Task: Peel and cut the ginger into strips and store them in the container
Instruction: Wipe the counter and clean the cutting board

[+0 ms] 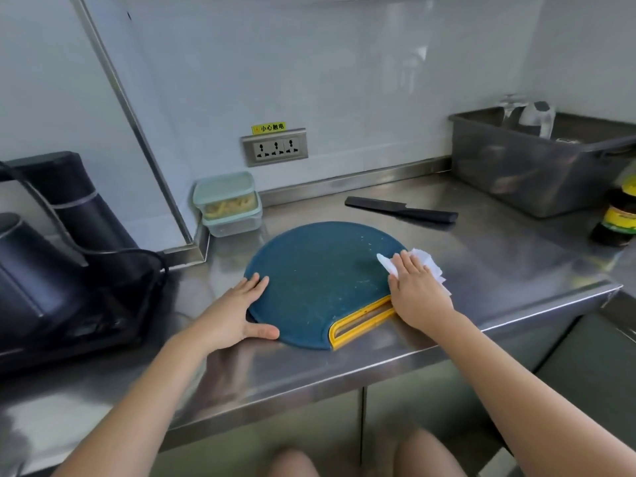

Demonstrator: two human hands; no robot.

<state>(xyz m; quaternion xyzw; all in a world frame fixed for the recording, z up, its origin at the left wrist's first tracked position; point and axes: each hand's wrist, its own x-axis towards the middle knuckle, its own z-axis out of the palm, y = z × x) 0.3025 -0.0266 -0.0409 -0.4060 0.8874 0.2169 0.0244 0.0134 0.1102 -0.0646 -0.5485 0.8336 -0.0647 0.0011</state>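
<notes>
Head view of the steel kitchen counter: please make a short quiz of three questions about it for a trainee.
1. True or false: the black knife lies on the steel counter, off the round teal cutting board.
2. What lies under the right hand? A white paper towel; B sponge; C ginger root.
3. Fill in: the yellow strips are in the ___ of two stacked clear lidded containers.
Key: 1 true; 2 A; 3 upper.

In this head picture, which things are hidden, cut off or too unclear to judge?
- Head view: the right hand covers most of the tissue and the part of the board beneath.
- Head view: the lower box has a cloudy wall; its contents cannot be told.
- Head view: the right edge cuts off the bottle; its label is too small to read.
- Head view: the tub wall blurs what lies inside.
</notes>
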